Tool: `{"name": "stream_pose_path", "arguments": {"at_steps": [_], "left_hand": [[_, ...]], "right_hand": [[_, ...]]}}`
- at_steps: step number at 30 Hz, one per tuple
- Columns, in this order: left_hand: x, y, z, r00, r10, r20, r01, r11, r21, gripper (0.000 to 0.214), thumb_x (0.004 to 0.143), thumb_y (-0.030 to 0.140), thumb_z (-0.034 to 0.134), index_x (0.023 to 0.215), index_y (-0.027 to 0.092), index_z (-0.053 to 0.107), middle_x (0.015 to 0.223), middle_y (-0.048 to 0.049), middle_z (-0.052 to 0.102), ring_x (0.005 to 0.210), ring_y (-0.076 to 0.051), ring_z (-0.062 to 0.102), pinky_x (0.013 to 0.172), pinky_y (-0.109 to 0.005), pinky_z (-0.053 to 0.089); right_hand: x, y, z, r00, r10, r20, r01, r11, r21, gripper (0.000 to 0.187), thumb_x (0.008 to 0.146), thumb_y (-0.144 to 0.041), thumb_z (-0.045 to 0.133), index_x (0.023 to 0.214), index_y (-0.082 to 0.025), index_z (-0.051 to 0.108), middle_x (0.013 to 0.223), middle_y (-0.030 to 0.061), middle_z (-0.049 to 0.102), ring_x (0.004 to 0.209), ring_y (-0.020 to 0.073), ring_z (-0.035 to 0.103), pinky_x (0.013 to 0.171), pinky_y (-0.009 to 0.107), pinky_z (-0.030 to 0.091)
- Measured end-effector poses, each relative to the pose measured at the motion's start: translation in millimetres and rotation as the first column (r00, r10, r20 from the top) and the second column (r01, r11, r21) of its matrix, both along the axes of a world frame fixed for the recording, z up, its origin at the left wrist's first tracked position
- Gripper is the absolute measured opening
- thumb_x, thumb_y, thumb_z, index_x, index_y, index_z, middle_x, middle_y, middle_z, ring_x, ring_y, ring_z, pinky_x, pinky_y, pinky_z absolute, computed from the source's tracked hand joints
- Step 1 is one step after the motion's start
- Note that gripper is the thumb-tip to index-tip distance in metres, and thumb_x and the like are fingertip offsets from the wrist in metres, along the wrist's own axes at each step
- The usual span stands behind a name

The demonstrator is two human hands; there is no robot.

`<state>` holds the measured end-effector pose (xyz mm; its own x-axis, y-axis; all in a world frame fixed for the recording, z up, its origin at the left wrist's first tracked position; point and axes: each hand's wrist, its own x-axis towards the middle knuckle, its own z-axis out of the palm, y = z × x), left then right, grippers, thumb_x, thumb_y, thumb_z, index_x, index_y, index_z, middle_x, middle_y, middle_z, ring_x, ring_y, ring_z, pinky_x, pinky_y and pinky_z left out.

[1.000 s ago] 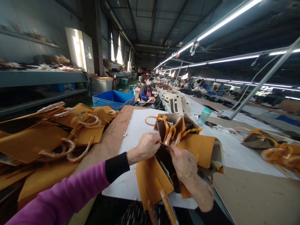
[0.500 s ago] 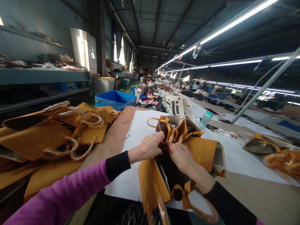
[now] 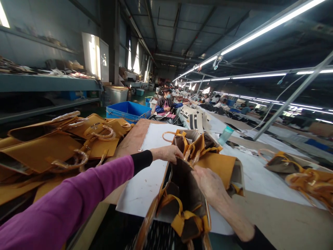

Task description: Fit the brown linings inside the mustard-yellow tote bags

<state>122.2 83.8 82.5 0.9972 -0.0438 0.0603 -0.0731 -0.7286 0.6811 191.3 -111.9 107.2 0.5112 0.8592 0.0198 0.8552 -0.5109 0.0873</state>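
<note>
— What are the hands on?
— The left hand [image 3: 168, 153] pinches the far rim of the tan bag [image 3: 182, 194]. The right hand [image 3: 209, 182] curls its fingers over the rim nearer the person. The bag sits between them at the desk [image 3: 286, 215] edge, mouth spread.
— Which step?
— Opening it, I'd judge. A next move calls for two firm grips.

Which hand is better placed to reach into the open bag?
Probably the right hand: it lies at the open mouth of the bag, while the left hand pinches the far rim.
</note>
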Motion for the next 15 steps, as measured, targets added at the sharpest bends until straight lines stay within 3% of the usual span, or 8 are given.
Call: {"name": "stream_pose_path", "arguments": {"at_steps": [3, 8, 12, 15], "left_hand": [[-5, -15, 3.9, 0.992, 0.026, 0.122, -0.041, 0.991, 0.125, 0.039, 0.063, 0.003, 0.052, 0.099, 0.017, 0.064, 0.079, 0.0026, 0.064, 0.074, -0.014, 0.056, 0.065, -0.019, 0.041], [-13, -31, 13.9, 0.952, -0.067, 0.297, -0.011, 0.968, 0.252, 0.047, 0.065, -0.002, 0.043, 0.104, 0.021, 0.057, 0.104, 0.0012, 0.062, 0.094, -0.014, 0.055, 0.081, -0.020, 0.040], [-10, -32, 18.5, 0.982, 0.044, 0.181, -0.095, 0.954, 0.284, 0.036, 0.068, 0.016, 0.063, 0.104, 0.019, 0.054, 0.085, 0.0010, 0.063, 0.077, -0.015, 0.057, 0.065, -0.020, 0.041], [-6, -32, 17.9, 0.985, 0.097, 0.141, -0.142, 0.923, 0.357, 0.023, 0.070, 0.021, 0.063, 0.092, 0.019, 0.060, 0.074, 0.0010, 0.062, 0.070, -0.016, 0.057, 0.059, -0.021, 0.038]], "right_hand": [[10, -3, -5.3, 0.999, -0.014, -0.046, 0.017, 0.998, 0.061, 0.028, 0.091, -0.030, 0.035, 0.093, -0.022, 0.062, 0.081, 0.0057, 0.068, 0.080, 0.0206, 0.062, 0.062, 0.028, 0.033], [15, -3, -5.5, 0.996, -0.030, -0.080, 0.037, 0.995, 0.088, 0.029, 0.090, -0.030, 0.036, 0.096, -0.021, 0.062, 0.085, 0.0079, 0.069, 0.084, 0.0222, 0.063, 0.064, 0.028, 0.035], [11, 0, -2.7, 0.997, -0.051, -0.066, 0.055, 0.996, 0.064, 0.027, 0.089, -0.030, 0.038, 0.097, -0.022, 0.062, 0.085, 0.0075, 0.069, 0.085, 0.0230, 0.063, 0.063, 0.029, 0.036], [10, 3, -0.3, 0.997, -0.072, -0.023, 0.072, 0.997, 0.039, 0.029, 0.090, -0.033, 0.037, 0.093, -0.022, 0.063, 0.086, 0.0086, 0.069, 0.085, 0.0247, 0.064, 0.063, 0.030, 0.037]]}}
